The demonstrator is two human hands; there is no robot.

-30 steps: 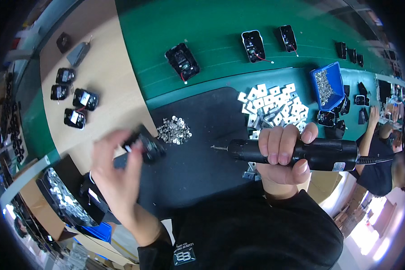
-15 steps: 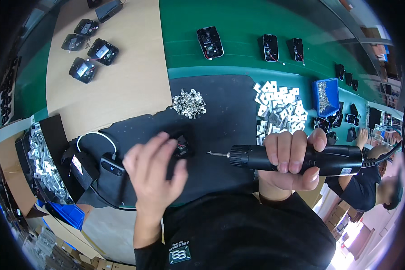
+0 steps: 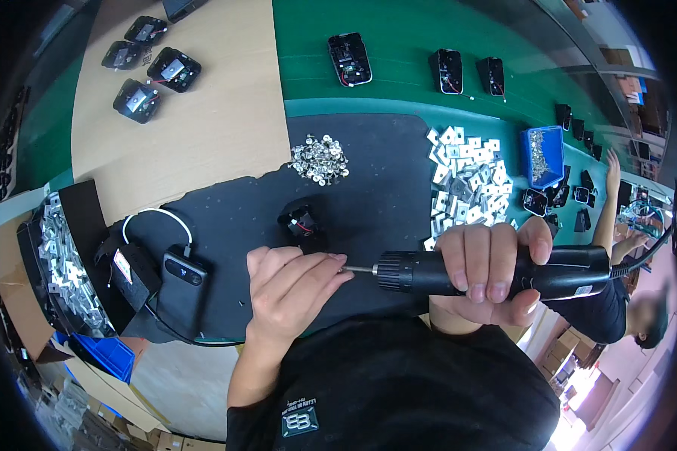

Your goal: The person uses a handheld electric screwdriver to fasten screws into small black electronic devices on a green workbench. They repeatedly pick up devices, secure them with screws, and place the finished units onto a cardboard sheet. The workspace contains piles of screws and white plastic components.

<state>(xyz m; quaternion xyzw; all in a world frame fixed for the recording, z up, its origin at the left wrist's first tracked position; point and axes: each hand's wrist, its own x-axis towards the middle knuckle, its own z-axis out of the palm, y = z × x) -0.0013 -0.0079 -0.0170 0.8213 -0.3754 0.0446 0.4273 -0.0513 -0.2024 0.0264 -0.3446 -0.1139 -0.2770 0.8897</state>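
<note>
Near mat's front edge | your right hand [image 3: 485, 267] gripping electric screwdriver [image 3: 496, 272] | left hand [image 3: 293, 289] fingertips pinched at bit [image 3: 357, 268], contents unclear | trigger risks nicked finger, dropped screw

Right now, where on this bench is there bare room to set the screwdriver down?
Bare black mat lies between the small black part, the screw pile and the power bank. The tan board is bare right of the black housings. The white plates crowd the right.
</note>
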